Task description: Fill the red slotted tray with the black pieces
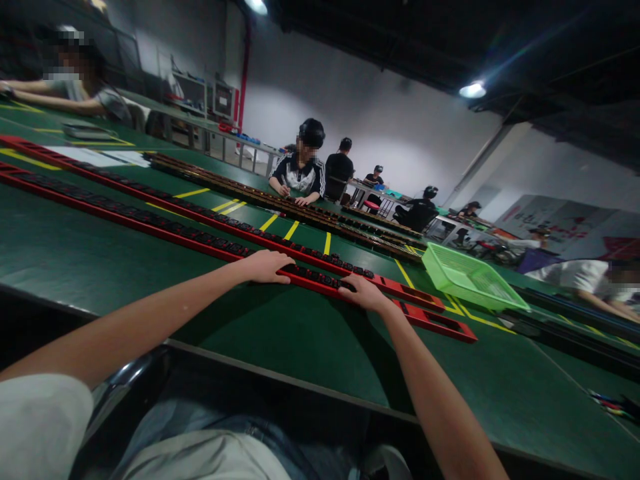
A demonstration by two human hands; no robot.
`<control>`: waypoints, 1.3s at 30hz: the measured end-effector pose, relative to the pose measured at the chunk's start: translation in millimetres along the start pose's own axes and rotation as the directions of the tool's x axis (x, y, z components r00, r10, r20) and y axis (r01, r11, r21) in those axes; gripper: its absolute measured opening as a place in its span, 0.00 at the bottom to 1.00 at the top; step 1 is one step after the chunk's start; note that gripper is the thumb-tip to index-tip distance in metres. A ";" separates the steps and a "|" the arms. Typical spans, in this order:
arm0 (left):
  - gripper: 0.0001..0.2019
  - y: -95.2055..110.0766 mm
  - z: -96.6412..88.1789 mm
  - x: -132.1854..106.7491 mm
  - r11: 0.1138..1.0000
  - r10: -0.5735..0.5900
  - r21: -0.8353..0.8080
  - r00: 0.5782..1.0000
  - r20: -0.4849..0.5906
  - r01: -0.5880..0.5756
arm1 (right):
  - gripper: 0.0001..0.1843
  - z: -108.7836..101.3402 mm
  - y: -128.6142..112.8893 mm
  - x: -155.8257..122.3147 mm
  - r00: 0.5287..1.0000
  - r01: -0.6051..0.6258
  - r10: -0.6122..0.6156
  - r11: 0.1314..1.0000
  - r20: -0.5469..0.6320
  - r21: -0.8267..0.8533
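Two long red rails (pixel 165 230) filled with small black parts run across the green table (pixel 280 333) from far left to right. My left hand (pixel 265 265) rests on the nearer rail with its fingers curled over the edge. My right hand (pixel 364 292) lies on the same rail a little further right, fingers bent onto the black parts. Beyond my right hand the rail's last slots (pixel 440 325) stand empty.
A green plastic basket (pixel 470 277) sits at the right, past the rails' ends. Further back lie darker rails (pixel 280 200), where a seated person (pixel 303 172) works. Other people sit at the far left, far right and behind. Yellow lines mark the table.
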State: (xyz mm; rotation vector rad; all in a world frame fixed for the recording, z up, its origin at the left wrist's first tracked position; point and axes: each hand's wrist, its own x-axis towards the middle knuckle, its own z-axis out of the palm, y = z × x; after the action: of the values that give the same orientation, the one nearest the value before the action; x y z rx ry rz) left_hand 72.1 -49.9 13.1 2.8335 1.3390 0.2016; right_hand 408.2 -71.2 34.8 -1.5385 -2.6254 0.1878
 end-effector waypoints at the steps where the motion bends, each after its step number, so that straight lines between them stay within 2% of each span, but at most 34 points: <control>1: 0.32 0.0 0.0 -0.1 1.000 0.003 0.000 1.000 -0.003 -0.003 | 0.21 0.5 1.0 0.5 1.000 0.004 -0.004 1.000 -0.014 0.024; 3: 0.31 -0.1 0.3 -0.1 1.000 0.011 -0.006 1.000 -0.012 -0.011 | 0.23 1.8 3.2 1.8 0.999 0.002 0.001 0.998 -0.045 0.062; 6: 0.31 -1.2 2.0 0.5 1.000 0.008 -0.020 1.000 -0.017 -0.008 | 0.20 3.3 5.5 3.3 0.997 -0.015 0.020 0.998 -0.070 0.064; 16: 0.33 -7.1 8.7 4.2 1.000 0.017 -0.010 0.999 -0.030 -0.017 | 0.18 4.2 6.7 5.7 0.998 -0.016 0.017 1.000 -0.068 0.021; 39: 0.31 -2.4 3.4 1.2 1.000 0.005 0.002 1.000 -0.020 -0.005 | 0.17 3.6 5.5 5.3 0.998 -0.021 0.025 0.998 -0.059 0.057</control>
State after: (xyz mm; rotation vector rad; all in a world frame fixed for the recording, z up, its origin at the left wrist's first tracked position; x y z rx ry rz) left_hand 71.4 -47.3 9.7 2.8438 1.3368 0.2296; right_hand 409.9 -64.1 30.5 -1.5327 -2.5354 0.2120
